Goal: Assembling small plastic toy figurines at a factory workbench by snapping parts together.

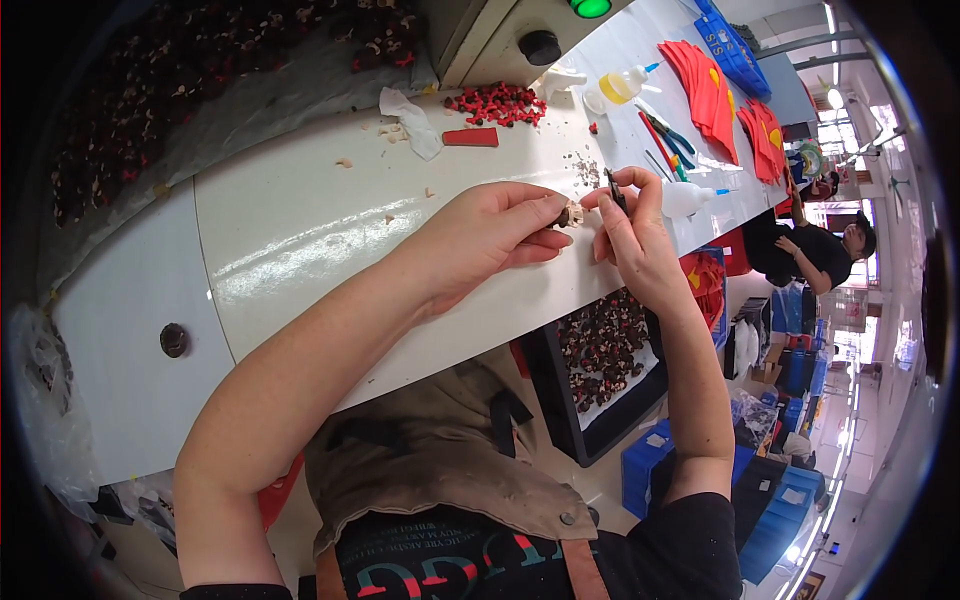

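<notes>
My left hand (pixel 515 225) is closed, pinching a small brown and beige doll-like piece (pixel 573 214) between thumb and fingertips over the white tabletop (pixel 300 225). Close beside it, my right hand (pixel 637 235) grips a small dark slender tool (pixel 615 190); the fingers cover much of it, so its exact kind does not show. The right fingertips almost meet the piece. Tiny shavings (pixel 585 168) lie on the table just beyond both hands.
Small red pieces (pixel 497 103) lie heaped by a machine (pixel 500 45). Nearby are a crumpled tissue (pixel 411 122), pliers (pixel 672 138) and a yellow-liquid bottle (pixel 622 86). A black tray (pixel 560 410) of dark pieces sits below the table edge. Farther right, a person (pixel 815 250) stands.
</notes>
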{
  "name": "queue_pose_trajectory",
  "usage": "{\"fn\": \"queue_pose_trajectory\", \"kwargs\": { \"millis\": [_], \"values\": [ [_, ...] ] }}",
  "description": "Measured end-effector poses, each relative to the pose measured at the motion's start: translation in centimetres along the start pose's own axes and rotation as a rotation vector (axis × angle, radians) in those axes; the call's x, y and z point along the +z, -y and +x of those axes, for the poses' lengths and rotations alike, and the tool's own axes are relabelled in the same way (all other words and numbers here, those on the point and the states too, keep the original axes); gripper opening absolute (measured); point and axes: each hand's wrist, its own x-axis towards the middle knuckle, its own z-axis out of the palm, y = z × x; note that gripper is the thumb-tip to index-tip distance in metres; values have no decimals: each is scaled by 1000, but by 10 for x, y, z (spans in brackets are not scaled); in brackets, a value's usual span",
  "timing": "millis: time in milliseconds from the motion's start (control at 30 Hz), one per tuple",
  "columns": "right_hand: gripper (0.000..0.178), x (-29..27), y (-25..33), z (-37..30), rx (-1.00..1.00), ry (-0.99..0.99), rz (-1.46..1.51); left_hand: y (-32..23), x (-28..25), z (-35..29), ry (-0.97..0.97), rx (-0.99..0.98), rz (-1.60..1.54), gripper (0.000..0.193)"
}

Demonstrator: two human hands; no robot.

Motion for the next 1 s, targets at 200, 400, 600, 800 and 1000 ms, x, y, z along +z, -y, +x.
{"fn": "queue_pose_trajectory", "kwargs": {
  "millis": [200,400,600,800,1000],
  "values": [
    [25,16,0,-2,-3,-8,-32,5,-17,-3,14,4,18,38],
    [22,25,5,-6,-21,-13,-118,10,-26,-7,31,5,21,37],
    [21,8,-2,-8,-4,14,-188,11,-22,-5,36,-4,9,36],
    [19,-2,9,-22,-179,111,-347,16,-15,5,39,-6,45,36],
    [18,-6,5,-21,-149,187,-481,22,-13,15,49,4,91,38]
  ]
}}
